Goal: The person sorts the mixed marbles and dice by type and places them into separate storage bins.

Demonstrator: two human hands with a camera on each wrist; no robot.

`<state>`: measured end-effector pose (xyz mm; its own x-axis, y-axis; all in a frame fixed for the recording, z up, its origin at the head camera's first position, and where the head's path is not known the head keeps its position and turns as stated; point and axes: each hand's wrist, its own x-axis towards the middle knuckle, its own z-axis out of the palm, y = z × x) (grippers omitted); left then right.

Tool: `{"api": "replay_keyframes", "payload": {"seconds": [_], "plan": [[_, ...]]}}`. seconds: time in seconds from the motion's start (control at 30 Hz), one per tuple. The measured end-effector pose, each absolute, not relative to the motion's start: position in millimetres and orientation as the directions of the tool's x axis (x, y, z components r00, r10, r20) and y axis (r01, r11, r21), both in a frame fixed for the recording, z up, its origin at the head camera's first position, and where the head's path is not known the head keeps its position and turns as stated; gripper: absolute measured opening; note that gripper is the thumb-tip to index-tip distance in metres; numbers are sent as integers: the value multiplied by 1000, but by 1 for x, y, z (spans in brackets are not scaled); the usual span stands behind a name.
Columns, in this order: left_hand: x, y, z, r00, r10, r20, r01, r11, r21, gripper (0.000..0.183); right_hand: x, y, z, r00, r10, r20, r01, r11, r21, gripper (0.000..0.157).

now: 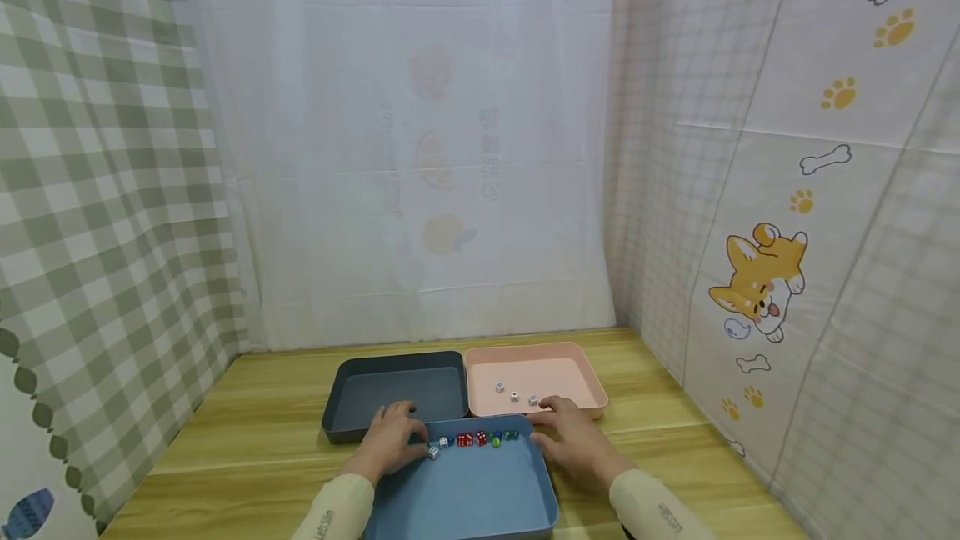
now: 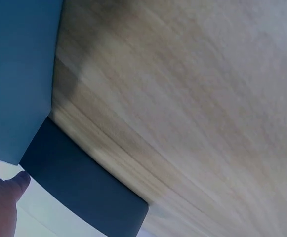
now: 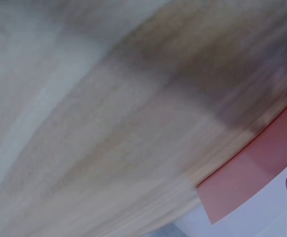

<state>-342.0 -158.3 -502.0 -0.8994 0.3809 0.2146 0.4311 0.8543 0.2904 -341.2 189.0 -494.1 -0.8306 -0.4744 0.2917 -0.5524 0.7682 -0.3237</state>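
My left hand (image 1: 388, 442) reaches over the left rim of the blue tray (image 1: 472, 494), fingers loosely bent. Its fingertips are right beside two white dice (image 1: 433, 452) in that tray's far left corner. Along the tray's far side lie several red dice (image 1: 466, 440) and, to their right, small green and blue glass marbles (image 1: 497, 441). My right hand (image 1: 576, 443) rests by the blue tray's far right corner, fingers relaxed and holding nothing, fingertips over the near rim of the pink tray (image 1: 551, 369). Three white dice (image 1: 514, 397) lie in the pink tray.
A dark navy tray (image 1: 405, 382) stands left of the pink one, both behind the blue tray on the wooden table (image 1: 247, 440). Curtains hang at the back (image 1: 420, 140) and both sides. The wrist views mostly show tabletop and tray walls.
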Motion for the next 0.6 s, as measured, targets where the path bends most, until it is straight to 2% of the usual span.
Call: {"api": "replay_keyframes", "payload": {"seconds": [0.2,0.6], "plan": [[-342,-160,-495,-908,358,219,412,856,311,10,-343,186,-494,-800,-507,320,-590,760,-273,30],[-348,-172,-482,-918,287,274,375,853,363,9,-345,187,-497,-809,-504,303,-581,761,-287,30]]}}
